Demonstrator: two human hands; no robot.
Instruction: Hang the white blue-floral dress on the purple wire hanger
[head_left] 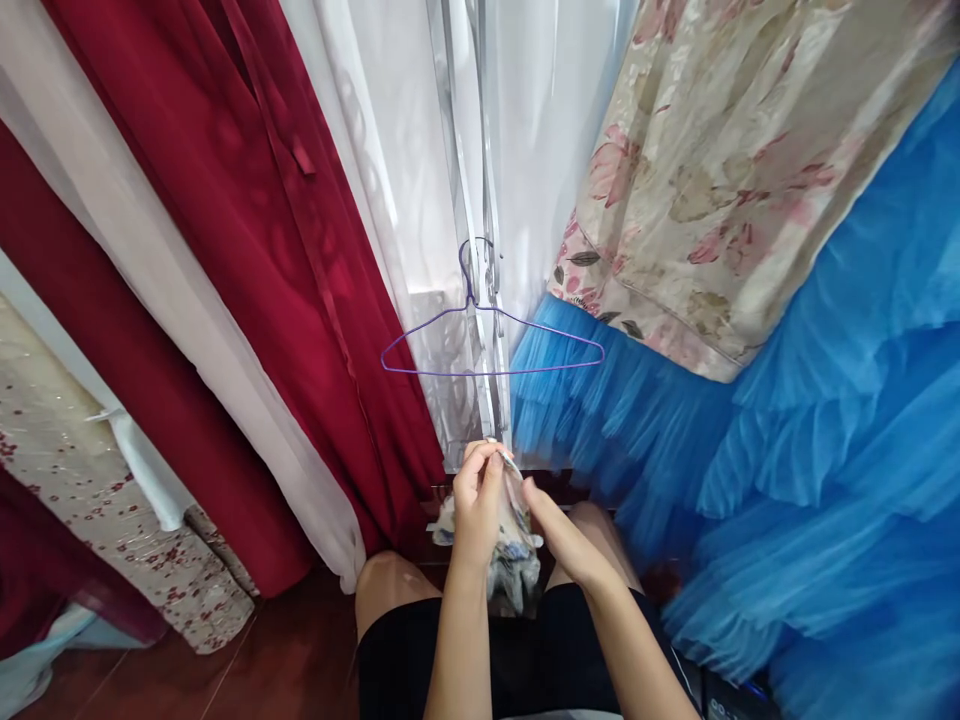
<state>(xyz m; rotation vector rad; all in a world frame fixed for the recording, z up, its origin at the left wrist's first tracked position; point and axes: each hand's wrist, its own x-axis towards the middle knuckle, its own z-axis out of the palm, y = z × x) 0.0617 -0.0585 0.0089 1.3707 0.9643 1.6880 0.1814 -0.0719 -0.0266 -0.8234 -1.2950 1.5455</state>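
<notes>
In front of my knees, my left hand [478, 488] pinches the upper edge of a small off-white floral cloth [514, 545] with blue and grey patches. My right hand [556, 522] has its thumb at the same edge, a little to the right; its other fingers are mostly hidden behind the cloth. The cloth hangs between my forearms, its lower part reaching down between my thighs. Just beyond my hands, a purple wire hanger [493, 373] hangs bare in front of long, shiny pale strips [459, 165].
Dark red drapes [300, 260] and a pale pink panel [172, 250] hang at left. White fabric [382, 120] hangs behind the hanger. At right hang a pink-flowered cream fabric [712, 190] and blue ruffled tulle [810, 500]. The floor [262, 660] is reddish brown.
</notes>
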